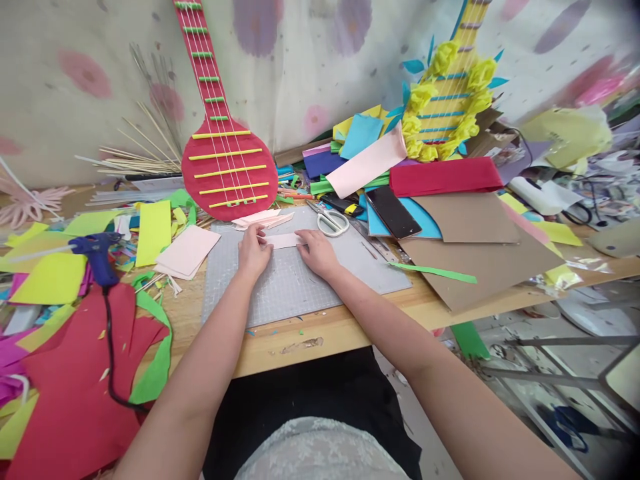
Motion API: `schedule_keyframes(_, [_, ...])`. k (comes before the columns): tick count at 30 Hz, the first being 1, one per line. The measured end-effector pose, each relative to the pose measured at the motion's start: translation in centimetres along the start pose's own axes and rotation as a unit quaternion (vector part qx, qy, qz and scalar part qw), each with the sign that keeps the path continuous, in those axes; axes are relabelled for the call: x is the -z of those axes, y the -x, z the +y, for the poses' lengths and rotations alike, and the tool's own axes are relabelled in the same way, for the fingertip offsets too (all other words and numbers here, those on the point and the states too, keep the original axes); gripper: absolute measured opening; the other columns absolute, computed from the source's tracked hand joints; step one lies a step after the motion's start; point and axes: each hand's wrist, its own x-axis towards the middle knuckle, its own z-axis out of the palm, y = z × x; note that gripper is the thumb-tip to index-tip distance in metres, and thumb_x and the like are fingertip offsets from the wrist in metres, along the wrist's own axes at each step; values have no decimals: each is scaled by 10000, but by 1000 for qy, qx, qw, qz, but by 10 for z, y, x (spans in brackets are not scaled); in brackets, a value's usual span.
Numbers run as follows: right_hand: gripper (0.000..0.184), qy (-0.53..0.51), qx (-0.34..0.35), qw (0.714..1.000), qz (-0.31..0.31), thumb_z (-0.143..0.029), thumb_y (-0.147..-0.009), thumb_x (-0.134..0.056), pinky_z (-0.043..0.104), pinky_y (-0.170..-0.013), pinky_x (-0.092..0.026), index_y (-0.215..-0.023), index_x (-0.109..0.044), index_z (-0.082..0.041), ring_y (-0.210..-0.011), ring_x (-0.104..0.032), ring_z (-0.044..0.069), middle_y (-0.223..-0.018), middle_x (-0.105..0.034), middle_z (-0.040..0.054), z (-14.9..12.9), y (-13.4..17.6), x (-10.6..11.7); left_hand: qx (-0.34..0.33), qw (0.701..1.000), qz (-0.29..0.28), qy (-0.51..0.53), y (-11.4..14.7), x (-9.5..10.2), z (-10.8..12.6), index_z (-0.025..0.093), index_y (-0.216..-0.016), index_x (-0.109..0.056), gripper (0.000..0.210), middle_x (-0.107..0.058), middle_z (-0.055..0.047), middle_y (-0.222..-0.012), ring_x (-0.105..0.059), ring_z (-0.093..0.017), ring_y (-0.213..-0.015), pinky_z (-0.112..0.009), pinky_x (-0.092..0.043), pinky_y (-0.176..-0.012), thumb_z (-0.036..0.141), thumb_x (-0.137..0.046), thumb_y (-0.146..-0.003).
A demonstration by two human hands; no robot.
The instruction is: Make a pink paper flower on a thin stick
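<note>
A pale pink paper strip lies across the grey cutting mat. My left hand has its left end, with the fingers curled and the thumb against the strip. At the right end my right hand grips the strip, thumb and bent fingers together. Just behind my left hand are several pale pink paper pieces, partly hidden by it. White-handled scissors rest at the mat's back edge, close to my right hand.
A red paper lute leans at the back wall; a yellow flowered one stands right. A blue glue gun lies left among paper scraps. Right of the mat are a black phone, brown cardboard and a green strip.
</note>
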Motion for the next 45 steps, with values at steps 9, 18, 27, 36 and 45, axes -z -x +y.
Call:
schedule_keyframes(9, [349,55,-51,997,6,-241,-821,-496,394,-939,-364,-1146,-574,-140,-1057,-466,254,-1102,-620,101,2,-2,0,-68,991,-45,-107,2,1,7,230,-1071,-545,374,-595,-62,-1138,-468,-257,-1143,-413,-301,-988,238,-628,-706])
schedule_keyframes(18, [291,-25,-19,999,21,-112,-802,-424,345,-868,-410,-1024,-601,-176,-935,-518,200,-933,-607,77,4,-6,1,-122,991,-36,-48,-4,6,13,213,-1136,-522,461,-525,-85,-1203,-427,-226,-1185,-373,-317,-1017,211,-624,-687])
schedule_keyframes(27, [381,-21,0,998,59,-119,-738,-486,419,-929,-391,-1110,-558,-164,-1037,-487,242,-1070,-568,106,18,-30,17,8,991,-129,-48,-41,11,25,212,-951,-643,302,-669,-27,-833,-612,-201,-796,-319,-449,-745,189,-638,-650])
schedule_keyframes(36, [488,48,106,993,-4,-74,-777,-419,429,-1015,-274,-1250,-485,-174,-1176,-347,252,-1258,-496,95,-1,-30,6,109,986,-45,119,-27,-18,20,151,-875,-613,301,-676,-49,-832,-610,-166,-715,-298,-461,-694,195,-694,-588])
schedule_keyframes(45, [218,88,93,992,-20,-145,-801,-468,406,-893,-339,-940,-633,-169,-1010,-388,262,-968,-533,123,5,-37,8,40,982,-76,168,-30,-27,22,168,-885,-605,324,-610,12,-699,-548,-123,-638,-256,-442,-637,255,-706,-590])
